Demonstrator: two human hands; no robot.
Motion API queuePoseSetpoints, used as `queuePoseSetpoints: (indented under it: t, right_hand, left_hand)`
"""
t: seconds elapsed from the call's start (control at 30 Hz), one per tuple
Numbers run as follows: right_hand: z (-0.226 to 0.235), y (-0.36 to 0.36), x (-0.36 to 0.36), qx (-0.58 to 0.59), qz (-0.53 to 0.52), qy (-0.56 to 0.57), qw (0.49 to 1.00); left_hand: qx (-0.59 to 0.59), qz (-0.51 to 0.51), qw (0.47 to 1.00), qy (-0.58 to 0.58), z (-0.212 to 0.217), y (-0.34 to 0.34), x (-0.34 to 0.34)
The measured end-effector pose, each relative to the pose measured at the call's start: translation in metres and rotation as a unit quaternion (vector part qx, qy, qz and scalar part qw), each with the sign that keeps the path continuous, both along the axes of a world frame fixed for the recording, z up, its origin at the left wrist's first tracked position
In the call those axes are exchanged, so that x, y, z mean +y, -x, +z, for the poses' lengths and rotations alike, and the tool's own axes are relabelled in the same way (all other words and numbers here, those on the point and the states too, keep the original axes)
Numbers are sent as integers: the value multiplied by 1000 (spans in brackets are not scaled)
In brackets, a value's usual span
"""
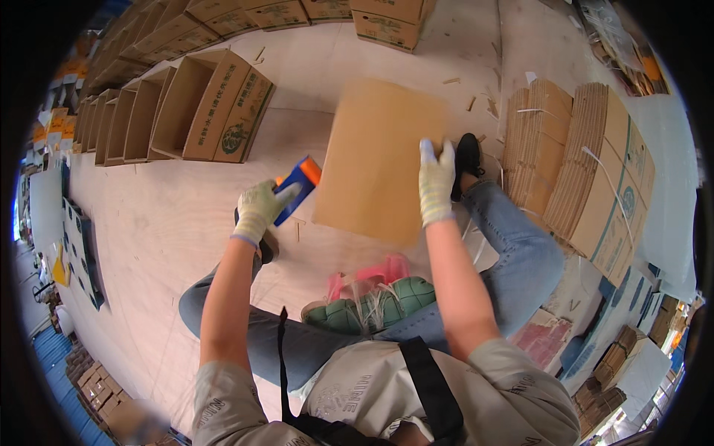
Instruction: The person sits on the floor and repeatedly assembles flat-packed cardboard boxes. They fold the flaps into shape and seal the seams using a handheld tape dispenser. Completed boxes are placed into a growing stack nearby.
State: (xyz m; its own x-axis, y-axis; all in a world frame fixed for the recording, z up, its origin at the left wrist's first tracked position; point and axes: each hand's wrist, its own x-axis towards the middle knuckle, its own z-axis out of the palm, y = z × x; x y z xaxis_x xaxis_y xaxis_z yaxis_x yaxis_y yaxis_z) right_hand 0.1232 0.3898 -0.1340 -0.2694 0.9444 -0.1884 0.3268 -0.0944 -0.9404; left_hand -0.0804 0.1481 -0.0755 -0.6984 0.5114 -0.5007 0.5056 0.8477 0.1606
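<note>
Head view: step in hand looks like handling one cardboard piece [379, 163], mid-scene, blurred; right hand [436, 181] pinching its right edge, left hand [260, 207] wrapped round one blue-orange tool [300, 192]. Next move probably calls for a steady right grip. Two tied flat-carton bundles [585, 163] right; far-left open boxes [216, 111], several, exact count unclear.

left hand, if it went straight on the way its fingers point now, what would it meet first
Past the blue-and-orange tool in its grip, the left hand would probably meet the brown cardboard piece, though one view leaves their relative height unclear.
</note>
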Motion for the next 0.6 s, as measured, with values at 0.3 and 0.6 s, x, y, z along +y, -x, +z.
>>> queuePoseSetpoints:
  t: [0.3, 0.6]
  right_hand:
    - [42, 62, -16, -81, 218, -329, 915]
    - [151, 41, -84, -136, 388, -59, 910]
  left_hand:
    - [-229, 152, 858, -434, 69, -61, -78]
    - [-56, -6, 945, -323, 104, -64, -36]
